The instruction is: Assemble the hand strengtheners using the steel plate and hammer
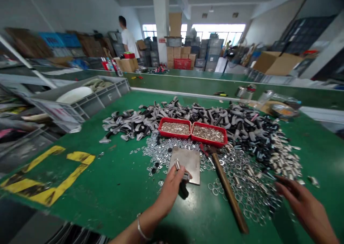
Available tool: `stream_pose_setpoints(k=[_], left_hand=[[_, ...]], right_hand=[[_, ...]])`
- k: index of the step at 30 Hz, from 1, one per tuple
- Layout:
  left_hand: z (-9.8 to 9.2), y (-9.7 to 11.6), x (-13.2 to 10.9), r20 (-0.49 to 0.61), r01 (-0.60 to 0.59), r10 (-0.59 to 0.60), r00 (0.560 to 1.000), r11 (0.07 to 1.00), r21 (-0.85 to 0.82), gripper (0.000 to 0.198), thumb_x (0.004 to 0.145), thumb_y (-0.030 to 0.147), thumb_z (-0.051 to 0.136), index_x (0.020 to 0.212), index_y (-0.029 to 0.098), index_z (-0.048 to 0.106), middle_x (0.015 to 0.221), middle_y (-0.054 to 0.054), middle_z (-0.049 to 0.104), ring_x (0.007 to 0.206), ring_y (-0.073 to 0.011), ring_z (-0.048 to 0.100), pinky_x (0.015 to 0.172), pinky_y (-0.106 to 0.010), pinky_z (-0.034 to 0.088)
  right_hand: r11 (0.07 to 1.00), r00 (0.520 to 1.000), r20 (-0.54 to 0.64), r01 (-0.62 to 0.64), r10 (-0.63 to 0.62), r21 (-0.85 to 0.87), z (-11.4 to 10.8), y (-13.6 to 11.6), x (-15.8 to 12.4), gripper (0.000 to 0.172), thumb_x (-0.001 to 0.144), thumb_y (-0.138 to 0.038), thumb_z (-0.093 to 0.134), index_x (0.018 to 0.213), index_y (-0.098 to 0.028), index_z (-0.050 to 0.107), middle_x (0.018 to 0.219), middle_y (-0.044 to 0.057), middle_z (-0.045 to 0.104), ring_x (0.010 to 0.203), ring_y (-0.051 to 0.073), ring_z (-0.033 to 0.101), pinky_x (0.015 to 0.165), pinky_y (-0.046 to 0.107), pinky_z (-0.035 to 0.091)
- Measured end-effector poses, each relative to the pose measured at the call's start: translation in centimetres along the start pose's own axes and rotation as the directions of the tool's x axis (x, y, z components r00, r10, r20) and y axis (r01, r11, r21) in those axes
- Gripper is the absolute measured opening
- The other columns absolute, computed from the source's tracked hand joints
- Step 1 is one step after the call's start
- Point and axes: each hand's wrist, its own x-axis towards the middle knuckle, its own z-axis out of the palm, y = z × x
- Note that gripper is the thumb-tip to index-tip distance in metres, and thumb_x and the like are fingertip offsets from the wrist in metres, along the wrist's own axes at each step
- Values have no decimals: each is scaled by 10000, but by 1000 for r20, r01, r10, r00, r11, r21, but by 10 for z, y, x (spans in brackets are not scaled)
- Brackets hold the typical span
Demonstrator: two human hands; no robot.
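My left hand (170, 186) is closed around a grey-and-black handle part (185, 176), just over the near edge of a flat metal plate (188, 159). A ribbed metal piece like a spring (177, 164) stands up by its thumb and fingers. On the right, my right hand (305, 201) is at the edge of the loose small parts, its thumb and fingers drawn together; what is at the fingertips is too small to make out. Between the hands lies a hammer (228, 193) with a wooden handle, its head near red-handled pliers (203, 150).
Two red trays (174, 134) (209, 141) hold small metal parts. Behind them spreads a heap of grey-black handles (150, 118). Metal rings (249, 201) and silver cylinders (286, 158) lie at right. A grey crate (104, 95) stands left; a person (130, 39) stands beyond.
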Motion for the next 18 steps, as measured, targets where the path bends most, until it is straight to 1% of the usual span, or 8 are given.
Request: stream_pose_setpoints(k=[2,3,5,7,9,11,14,18], left_hand=[[1,1,-1,8,8,-8,1000,999,-34,412,949,556,437,923,170,576,874,-53,658,827,-193,603,809,-302,448],[1,2,-2,14,6,-5,1000,999,-33,406,954,549,434,925,169,572,881,-53,656,836,-191,599,818,-301,444],[1,5,-4,26,-11,11,1000,1000,-8,393,964,534,425,918,170,568,884,-47,644,849,-188,586,831,-297,434],[-2,7,-7,34,-23,22,999,999,24,385,964,532,428,920,175,565,875,-33,624,847,-186,571,822,-294,430],[-7,9,-9,22,-20,19,1000,999,49,386,956,541,436,920,178,561,856,-22,603,833,-184,557,800,-290,428],[-12,10,-12,3,-18,17,1000,999,48,386,954,544,436,926,178,555,853,-20,593,830,-184,550,792,-289,426],[-16,12,-15,22,-23,23,1000,999,39,365,954,526,447,947,177,557,856,-16,589,839,-181,546,805,-285,422],[-17,12,-18,52,-13,12,999,1000,14,342,951,512,472,961,181,557,852,-1,575,834,-165,530,794,-268,418]], right_hand=[[974,972,168,133,-164,182,29,-59,-29,428,778,-583,630,1079,-285,693,1085,126,698,905,314,664,811,460,491],[954,949,226,160,-220,255,42,-89,-43,380,814,-545,628,1097,-296,676,1099,104,696,941,300,660,830,437,502],[911,921,248,198,-299,363,63,-141,-65,272,850,-478,639,1044,-289,660,1002,75,707,876,261,667,785,386,527],[868,888,224,293,-402,400,77,-174,-77,194,881,-407,628,1013,-266,647,988,64,700,894,242,665,801,369,535],[828,846,193,397,-498,396,84,-190,-81,150,900,-349,616,1010,-250,638,1011,59,693,935,228,664,829,358,540],[794,809,173,469,-562,387,89,-197,-83,125,909,-309,614,1016,-246,628,1020,52,690,945,210,668,831,339,548],[757,773,154,527,-616,386,94,-202,-91,114,917,-260,609,1030,-248,608,1009,43,687,943,191,673,822,313,560],[714,722,155,584,-674,386,101,-204,-102,189,932,-199,570,1113,-252,587,1059,48,675,990,182,670,855,302,562]])
